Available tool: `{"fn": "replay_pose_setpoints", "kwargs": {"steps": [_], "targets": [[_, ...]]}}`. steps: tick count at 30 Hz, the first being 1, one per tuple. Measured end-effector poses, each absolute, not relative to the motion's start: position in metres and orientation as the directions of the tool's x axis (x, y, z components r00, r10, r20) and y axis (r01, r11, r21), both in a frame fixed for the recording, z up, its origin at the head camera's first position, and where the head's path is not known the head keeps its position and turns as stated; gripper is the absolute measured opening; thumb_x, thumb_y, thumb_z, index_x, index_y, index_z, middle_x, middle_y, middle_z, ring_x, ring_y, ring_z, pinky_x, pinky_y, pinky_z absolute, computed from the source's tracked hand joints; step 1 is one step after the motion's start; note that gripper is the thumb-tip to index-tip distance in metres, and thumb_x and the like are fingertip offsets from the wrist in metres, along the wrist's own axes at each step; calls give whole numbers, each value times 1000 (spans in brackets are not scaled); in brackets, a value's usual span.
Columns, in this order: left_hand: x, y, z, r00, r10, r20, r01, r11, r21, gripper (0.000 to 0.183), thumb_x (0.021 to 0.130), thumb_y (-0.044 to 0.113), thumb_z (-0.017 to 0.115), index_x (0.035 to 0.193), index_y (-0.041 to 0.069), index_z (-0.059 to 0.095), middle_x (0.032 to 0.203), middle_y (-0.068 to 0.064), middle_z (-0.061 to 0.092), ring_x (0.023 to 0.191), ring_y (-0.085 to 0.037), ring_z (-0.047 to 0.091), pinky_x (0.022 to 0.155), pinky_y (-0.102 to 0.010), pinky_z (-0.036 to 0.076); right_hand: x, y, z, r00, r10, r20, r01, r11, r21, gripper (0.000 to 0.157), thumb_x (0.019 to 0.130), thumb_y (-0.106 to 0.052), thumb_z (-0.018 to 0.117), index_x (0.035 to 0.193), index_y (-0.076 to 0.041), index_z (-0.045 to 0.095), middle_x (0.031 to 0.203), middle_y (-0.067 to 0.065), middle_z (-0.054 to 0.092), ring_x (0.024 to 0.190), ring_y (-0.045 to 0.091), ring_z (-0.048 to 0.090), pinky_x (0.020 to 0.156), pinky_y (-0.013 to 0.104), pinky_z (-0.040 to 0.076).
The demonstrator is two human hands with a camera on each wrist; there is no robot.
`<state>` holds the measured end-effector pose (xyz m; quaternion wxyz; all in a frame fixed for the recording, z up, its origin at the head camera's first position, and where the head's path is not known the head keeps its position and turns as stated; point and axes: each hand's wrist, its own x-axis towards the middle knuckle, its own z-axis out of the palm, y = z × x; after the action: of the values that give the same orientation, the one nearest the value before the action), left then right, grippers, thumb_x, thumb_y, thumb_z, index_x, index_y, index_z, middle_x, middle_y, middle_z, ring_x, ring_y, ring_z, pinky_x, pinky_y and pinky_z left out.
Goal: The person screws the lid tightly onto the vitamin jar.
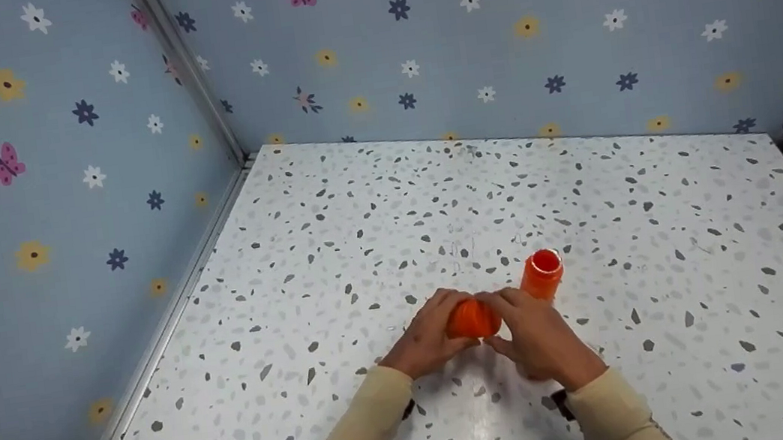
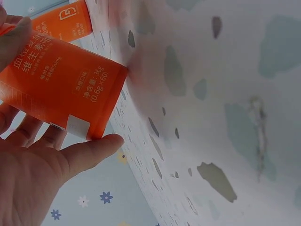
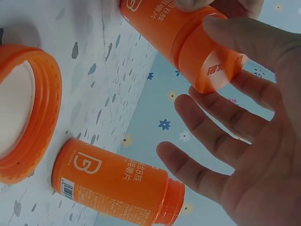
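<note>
My left hand (image 1: 428,336) holds an orange bottle (image 2: 56,87) with white lettering; its thumb lies along the lower edge and its fingers pass behind. On that bottle's end sits an orange cap (image 3: 211,61), which my right hand (image 1: 539,333) pinches between thumb and forefinger. The right hand's other fingers stretch out loosely in the right wrist view. Close by stands a second orange bottle (image 3: 113,183), uncapped, its open mouth facing up in the head view. A loose orange cap (image 3: 49,108) with a white inside lies near it, hidden from the head view.
The white speckled tabletop (image 1: 333,235) spreads around both hands. Blue flowered panels (image 1: 488,33) rise at the back and at both sides, joined by metal rails (image 1: 190,72).
</note>
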<state>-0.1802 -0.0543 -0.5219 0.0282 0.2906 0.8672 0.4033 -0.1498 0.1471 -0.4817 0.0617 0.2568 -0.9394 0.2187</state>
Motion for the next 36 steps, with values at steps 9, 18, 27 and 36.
{"fn": "replay_pose_setpoints", "kwargs": {"steps": [9, 18, 27, 36], "targets": [[-180, -54, -521, -825, 531, 191, 493, 513, 703, 54, 86, 23, 80, 132, 12, 54, 129, -2, 53, 112, -16, 56, 98, -31, 49, -151, 146, -482, -914, -375, 157, -406, 815, -414, 61, 82, -33, 83, 130, -2, 60, 113, 12, 68, 97, 28, 65, 85, 43, 56], [-179, -55, -519, -838, 522, 159, 458, 516, 724, 54, 87, 20, 78, 135, 13, 53, 131, -2, 52, 113, -18, 56, 97, -33, 50, -152, 144, -482, -928, -347, 137, -370, 808, -459, 72, 81, -44, 81, 134, -2, 57, 113, 12, 67, 96, 28, 64, 83, 44, 56], [-178, -55, -520, -836, 524, 166, 459, 499, 735, 57, 84, 12, 81, 133, 14, 53, 129, 0, 52, 118, -17, 55, 102, -34, 47, -151, 147, -487, -833, -483, 268, -553, 733, -397, 67, 76, -10, 88, 136, -15, 59, 125, 6, 62, 113, 27, 60, 96, 43, 52], [-178, -53, -519, -834, 525, 171, 472, 517, 714, 55, 84, 16, 81, 132, 14, 54, 130, 0, 52, 117, -17, 55, 102, -34, 47, -150, 146, -487, -871, -431, 238, -492, 776, -395, 64, 80, -24, 86, 135, -7, 59, 115, 10, 64, 101, 26, 62, 90, 41, 55]]}}
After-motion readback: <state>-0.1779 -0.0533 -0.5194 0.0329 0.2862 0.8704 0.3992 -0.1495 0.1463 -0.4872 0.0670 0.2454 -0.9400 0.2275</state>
